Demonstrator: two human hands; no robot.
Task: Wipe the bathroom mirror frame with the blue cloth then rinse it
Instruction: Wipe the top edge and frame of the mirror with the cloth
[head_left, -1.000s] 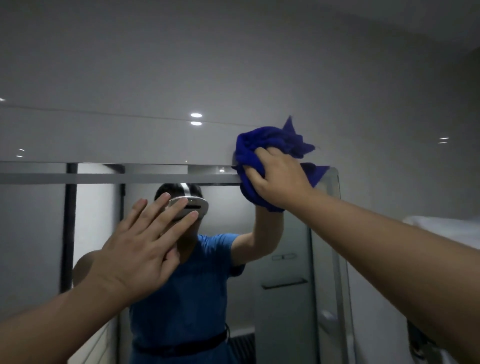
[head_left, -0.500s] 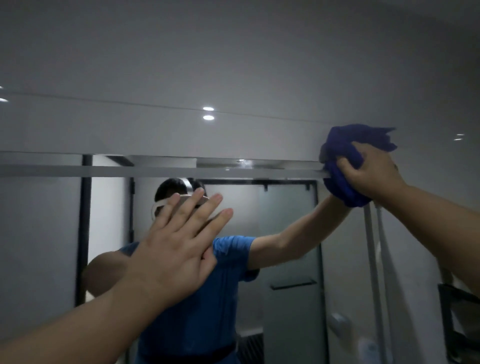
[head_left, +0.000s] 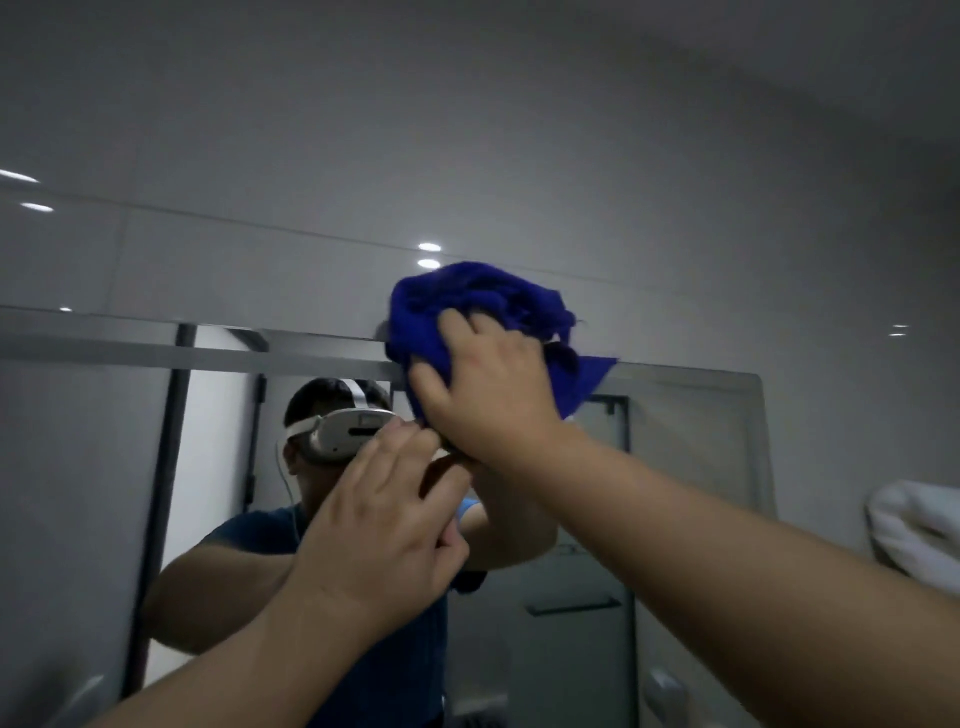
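Note:
The blue cloth (head_left: 467, 306) is bunched against the top edge of the mirror frame (head_left: 208, 348), a grey strip running across the wall. My right hand (head_left: 488, 384) grips the cloth and presses it on that edge, right of the mirror's middle. My left hand (head_left: 384, 519) is raised flat toward the glass below the cloth, fingers together and holding nothing. The mirror (head_left: 83, 519) reflects a person in a blue shirt wearing a headset.
Glossy grey wall tiles (head_left: 467, 130) rise above the mirror. The mirror's right edge (head_left: 763, 441) stands near a white towel (head_left: 914, 530) at the far right. A glass door and handle show in the reflection (head_left: 571, 608).
My right hand has slid the cloth back leftward along the top edge, away from the right corner. My left hand stayed on the glass and now sits just under the right hand.

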